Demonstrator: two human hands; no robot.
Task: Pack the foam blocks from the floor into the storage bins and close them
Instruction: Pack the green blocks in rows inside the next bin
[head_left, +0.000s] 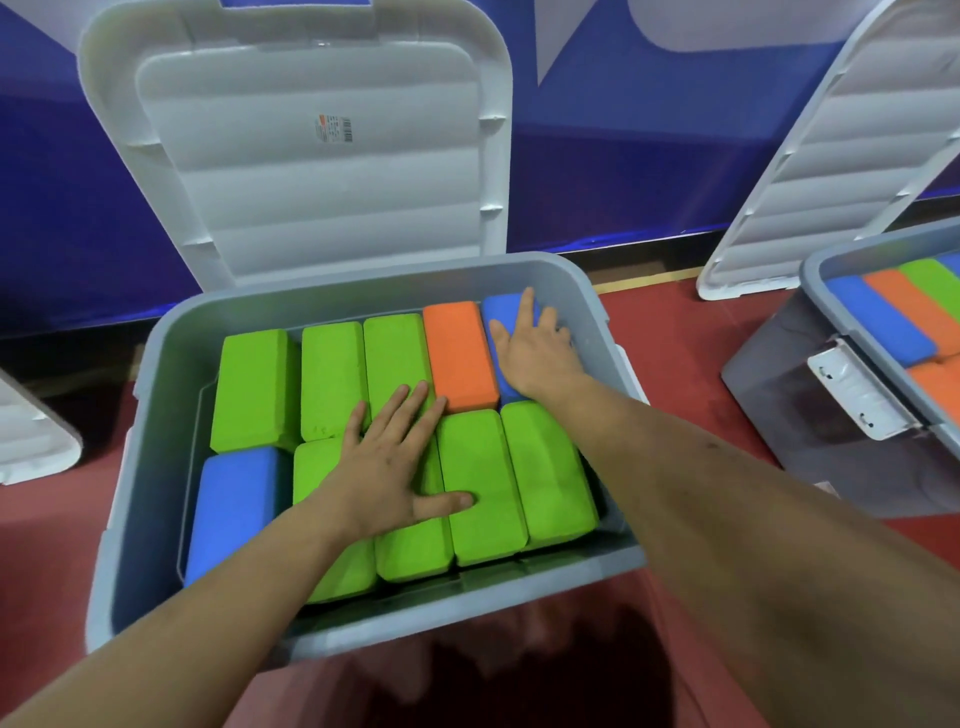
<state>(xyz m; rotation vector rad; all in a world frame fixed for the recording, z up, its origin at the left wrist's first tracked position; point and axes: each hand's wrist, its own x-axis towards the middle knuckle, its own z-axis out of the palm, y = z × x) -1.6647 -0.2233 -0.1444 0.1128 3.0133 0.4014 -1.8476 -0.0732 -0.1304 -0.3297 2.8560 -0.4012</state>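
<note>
grey bin (467, 608) on red floor (675, 364), lid (311, 156) upright behind it. inside, two rows of foam blocks: green blocks (483, 483), one orange block (460, 358), blue block (234, 509) front left. left grip (395, 467) flat, fingers spread, pressing on green blocks mid-bin. right grip (530, 348) flat, fingers straight, on second blue block (501, 312) in back right corner. second bin (810, 270) at right, also holding blocks.

The grey bin (158, 415) is sitting open on the floor (675, 338) before me, its white lid (311, 171) standing up behind. Green blocks (254, 384), one orange block (460, 353) and two blue blocks (234, 499) are lying packed inside in two rows. A second bin (769, 395) is sitting open at my right.
</note>
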